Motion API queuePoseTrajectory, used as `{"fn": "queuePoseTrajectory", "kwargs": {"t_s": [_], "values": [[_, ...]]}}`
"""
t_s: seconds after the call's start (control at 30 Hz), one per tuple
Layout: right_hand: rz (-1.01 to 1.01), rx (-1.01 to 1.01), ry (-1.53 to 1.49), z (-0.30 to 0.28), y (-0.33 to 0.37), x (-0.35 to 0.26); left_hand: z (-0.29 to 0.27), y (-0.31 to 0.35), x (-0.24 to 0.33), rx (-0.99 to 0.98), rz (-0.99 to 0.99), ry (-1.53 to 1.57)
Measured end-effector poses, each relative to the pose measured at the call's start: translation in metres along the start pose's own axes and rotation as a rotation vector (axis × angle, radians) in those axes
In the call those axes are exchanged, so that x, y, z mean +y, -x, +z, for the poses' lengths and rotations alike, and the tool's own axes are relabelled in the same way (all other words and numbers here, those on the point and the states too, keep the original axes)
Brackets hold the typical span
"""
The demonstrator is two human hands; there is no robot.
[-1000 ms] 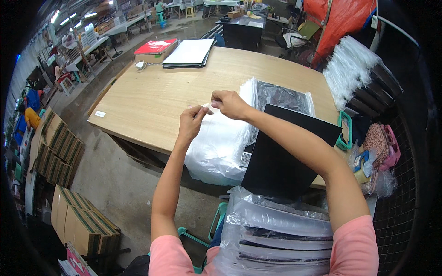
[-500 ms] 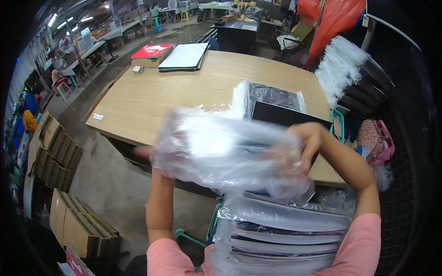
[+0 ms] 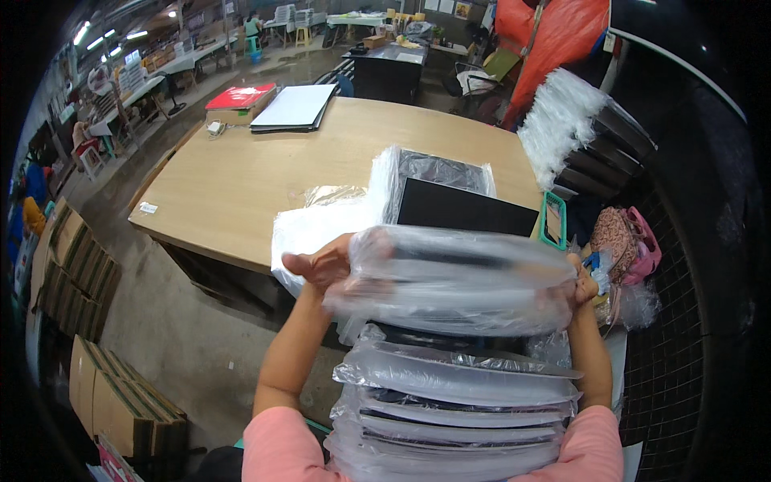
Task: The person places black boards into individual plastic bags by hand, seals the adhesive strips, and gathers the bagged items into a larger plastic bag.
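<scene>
A clear plastic-wrapped bundle [image 3: 462, 281], blurred by motion, is held level between my hands above the near edge of the table. My left hand [image 3: 325, 269] grips its left end, thumb sticking out and fingers partly behind the plastic. At the opposite end my right hand [image 3: 584, 285] is closed on the wrap, its fingertips blurred. Just below, against my body, rises a stack of plastic-wrapped flat pieces [image 3: 458, 410]. Behind the bundle a black flat board [image 3: 466, 210] lies on the table, beside a plastic-covered dark piece [image 3: 446, 170] and white plastic sheets [image 3: 309, 233].
The wooden table [image 3: 265, 177] carries white sheets [image 3: 294, 108] and a red-topped box [image 3: 239, 98] at its far left. A green basket [image 3: 552, 218] and a pink bag [image 3: 642, 245] are at right. Flattened cartons [image 3: 120, 402] stand at lower left. Another plastic-wrapped stack [image 3: 562, 120] is at far right.
The bundle has come down and toward me, to the right within the view, and turned so its layered edge shows. White sheets on the table are now uncovered. My right arm has straightened.
</scene>
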State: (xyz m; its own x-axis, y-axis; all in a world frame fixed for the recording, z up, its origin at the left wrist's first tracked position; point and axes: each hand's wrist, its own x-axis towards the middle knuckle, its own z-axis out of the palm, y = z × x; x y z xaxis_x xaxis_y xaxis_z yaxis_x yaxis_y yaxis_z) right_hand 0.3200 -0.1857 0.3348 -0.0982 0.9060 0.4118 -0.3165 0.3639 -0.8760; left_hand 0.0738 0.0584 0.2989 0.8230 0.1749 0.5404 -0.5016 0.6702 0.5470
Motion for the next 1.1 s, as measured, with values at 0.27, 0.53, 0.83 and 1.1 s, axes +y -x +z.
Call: {"fn": "queuePoseTrajectory", "kwargs": {"t_s": [0.27, 0.53, 0.83, 1.1], "values": [[-0.228, 1.035, 1.388, -0.069, -0.009, 0.034, -0.038, -0.070, -0.034, 0.528, 0.026, -2.157], [-0.274, 0.853, 1.577, -0.026, 0.005, 0.018, 0.032, -0.034, -0.008, 0.212, 0.258, -2.401], [-0.322, 0.732, 1.634, 0.001, 0.023, -0.003, 0.046, -0.034, 0.017, 0.207, -0.038, -1.855], [0.369, 0.738, 0.239, -0.010, 0.044, -0.021, -0.002, -0.025, 0.015, 0.419, -0.893, -0.482]]}}
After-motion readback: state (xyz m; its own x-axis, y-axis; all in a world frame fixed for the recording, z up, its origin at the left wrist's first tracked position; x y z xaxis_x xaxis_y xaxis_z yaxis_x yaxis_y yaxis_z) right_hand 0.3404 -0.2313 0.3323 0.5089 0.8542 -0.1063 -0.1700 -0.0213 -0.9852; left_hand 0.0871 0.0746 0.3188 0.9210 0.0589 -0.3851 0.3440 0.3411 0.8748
